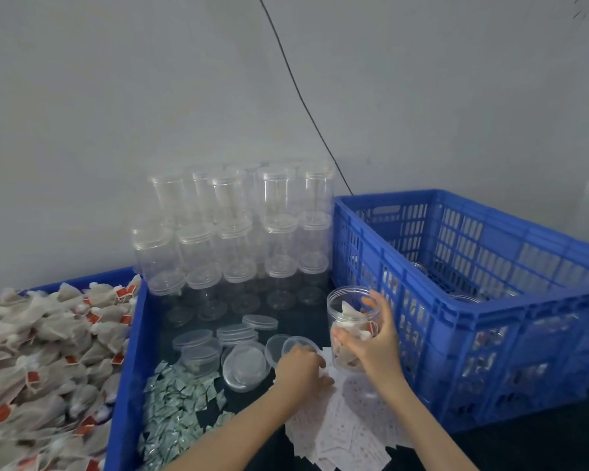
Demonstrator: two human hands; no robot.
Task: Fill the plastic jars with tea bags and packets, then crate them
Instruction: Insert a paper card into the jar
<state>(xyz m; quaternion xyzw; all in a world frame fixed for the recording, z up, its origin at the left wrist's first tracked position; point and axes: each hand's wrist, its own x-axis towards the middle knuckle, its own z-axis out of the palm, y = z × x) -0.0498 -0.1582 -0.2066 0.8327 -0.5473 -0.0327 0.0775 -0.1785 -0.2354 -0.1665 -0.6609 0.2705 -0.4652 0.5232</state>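
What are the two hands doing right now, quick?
Left hand: fingers curled down on the white paper slips, seemingly picking one up.
Right hand: holding a jar with tea bags inside.

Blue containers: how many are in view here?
2: a slatted blue crate at right behind the jar that the right hand holds, and a blue bin of tea bags at left.

I have one view only, from the head camera, wide-angle, looking forward and down from just above my forearms. It sits close over the dark tabletop [541, 450], facing a grey wall [116, 96]. The blue crate [490, 311] fills the right, the tea bag bin [130, 385] the left edge, bent by the lens.
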